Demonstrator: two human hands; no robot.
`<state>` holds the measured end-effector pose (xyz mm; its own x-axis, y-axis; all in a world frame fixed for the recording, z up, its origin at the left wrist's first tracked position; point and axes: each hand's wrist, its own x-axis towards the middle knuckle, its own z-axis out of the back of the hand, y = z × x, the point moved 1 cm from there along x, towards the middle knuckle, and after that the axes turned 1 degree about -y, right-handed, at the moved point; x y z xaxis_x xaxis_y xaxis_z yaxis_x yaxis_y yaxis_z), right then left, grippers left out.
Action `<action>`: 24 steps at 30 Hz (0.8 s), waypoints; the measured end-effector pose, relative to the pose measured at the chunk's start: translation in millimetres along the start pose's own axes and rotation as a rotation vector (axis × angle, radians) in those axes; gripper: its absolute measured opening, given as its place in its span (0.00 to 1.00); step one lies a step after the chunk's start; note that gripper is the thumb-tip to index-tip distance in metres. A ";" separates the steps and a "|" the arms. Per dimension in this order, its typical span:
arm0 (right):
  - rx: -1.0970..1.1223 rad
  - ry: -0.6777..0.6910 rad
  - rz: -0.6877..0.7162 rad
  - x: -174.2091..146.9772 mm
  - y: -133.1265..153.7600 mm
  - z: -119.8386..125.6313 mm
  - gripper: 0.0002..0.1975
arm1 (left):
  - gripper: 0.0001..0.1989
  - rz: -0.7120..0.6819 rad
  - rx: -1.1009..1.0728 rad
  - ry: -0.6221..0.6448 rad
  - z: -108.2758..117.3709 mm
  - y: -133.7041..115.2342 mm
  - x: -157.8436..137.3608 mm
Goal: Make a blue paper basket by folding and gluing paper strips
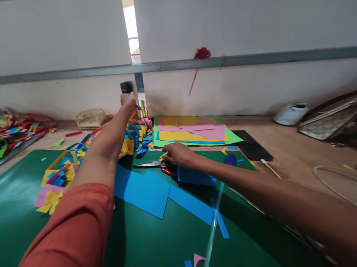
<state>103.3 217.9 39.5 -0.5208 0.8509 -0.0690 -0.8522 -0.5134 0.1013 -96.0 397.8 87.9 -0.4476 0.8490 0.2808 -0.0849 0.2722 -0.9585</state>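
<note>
My left hand (128,99) is stretched far forward, closed around a black object (126,87) near the gap in the wall; its kind is unclear. My right hand (178,153) is closed, its fingertips on a small yellow piece (163,156) that looks like paper. Just under those fingers lie scissors (148,164) with red handles, blades pointing left. Several blue paper sheets (144,192) and strips lie on the green board (161,247). Below my left arm sit woven paper pieces with yellow bows (51,201).
Coloured paper sheets (196,130) are stacked by the wall, beside a black phone (253,145) with a white cable. A clear stick (213,224) crosses the board. Farther out are a small woven basket (89,118), paper scraps (17,127), a white device (290,114) and a handbag (337,115).
</note>
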 end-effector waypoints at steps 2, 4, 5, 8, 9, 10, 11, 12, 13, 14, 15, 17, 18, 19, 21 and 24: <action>0.005 -0.021 0.005 -1.3 1.4 1.5 0.14 | 0.14 -0.023 0.064 -0.130 4.8 -10.7 -0.3; 0.009 -0.052 0.006 -0.2 2.1 2.4 0.14 | 0.15 -0.031 0.082 -0.215 11.1 -23.1 0.2; 0.014 -0.073 0.004 1.2 2.0 2.9 0.14 | 0.15 -0.045 0.060 -0.221 14.6 -29.9 0.6; 0.049 -0.157 -0.002 7.4 1.2 7.3 0.17 | 0.15 -0.159 -0.004 -0.214 27.8 -55.1 0.3; 0.070 -0.191 -0.006 9.6 1.3 10.3 0.19 | 0.15 -0.214 -0.015 -0.209 33.1 -65.6 -1.0; 0.096 -0.225 -0.008 11.7 1.8 14.2 0.21 | 0.15 -0.265 -0.018 -0.177 38.5 -77.3 -3.1; 0.124 -0.261 -0.011 13.5 2.8 19.1 0.22 | 0.14 -0.345 -0.034 -0.171 44.3 -90.5 -6.3; 0.153 -0.296 -0.012 14.7 4.3 24.8 0.22 | 0.14 -0.381 -0.044 -0.185 50.3 -104.4 -10.4; 0.182 -0.331 -0.009 15.2 6.3 31.3 0.22 | 0.15 -0.395 -0.050 -0.196 56.1 -118.9 -15.5; 0.208 -0.369 -0.009 14.9 8.9 38.4 0.23 | 0.15 -0.400 -0.058 -0.212 61.7 -133.6 -21.9; 0.233 -0.404 -0.005 13.7 12.0 45.9 0.23 | 0.17 -0.434 -0.084 -0.239 67.1 -148.1 -30.0; 0.273 -0.474 0.007 7.7 19.9 61.5 0.23 | 0.17 -0.457 -0.116 -0.257 76.0 -173.1 -51.2; 0.301 -0.523 0.026 3.1 24.6 69.4 0.24 | 0.18 -0.464 -0.159 -0.253 79.5 -182.2 -64.9; 0.356 -0.597 0.073 -2.8 29.9 77.1 0.25 | 0.18 -0.498 -0.195 -0.201 81.8 -188.6 -80.4; 0.433 -0.717 0.158 -16.6 40.9 90.2 0.27 | 0.18 -0.466 -0.235 -0.121 84.0 -190.7 -115.6; 0.470 -0.770 0.237 -39.1 55.7 101.7 0.27 | 0.19 -0.309 -0.317 0.022 83.9 -171.5 -170.8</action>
<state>81.4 167.4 148.8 -0.3581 0.6552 0.6651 -0.5318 -0.7287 0.4315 -79.6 168.1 200.1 -0.4251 0.7143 0.5559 0.0674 0.6374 -0.7676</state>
